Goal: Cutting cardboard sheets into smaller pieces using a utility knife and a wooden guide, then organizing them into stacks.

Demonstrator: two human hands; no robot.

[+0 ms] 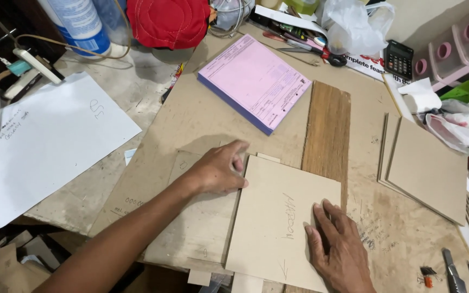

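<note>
- Cardboard sheet (278, 217), tan, square-cut, lies flat on the workbench (153, 87) right in front of me, partly over a larger cardboard panel (202, 119) and partly over a dark wood plank (328, 130).
- Pencil writing and a small arrow show on the sheet's face.
- My left hand (221, 168) sits at the sheet's upper left corner, fingers curled together, tips pressing against the edge; nothing is clamped in them.
- My right hand (338, 247) lies palm down on the sheet's right part, fingers stretched out and slightly apart, flat on the surface, gripping nothing.
- Pink pad of forms (253, 81), with a blue edge, rests on the big panel above the sheet, well apart from both hands.
- White paper (50, 141) lies far left on the bench, with handwriting on it.
- Stack of cut cardboard squares (427, 168) lies to the right, apart from the sheet.
- Calculator (398, 58) and scissors (313, 50) sit at the far edge, among plastic bags (354, 24).
- Red cap (166, 21) at the top, beside a blue and white bottle (80, 24).
- Utility knife (451, 274) and small binder clip (427, 274) near the bottom right corner.
</note>
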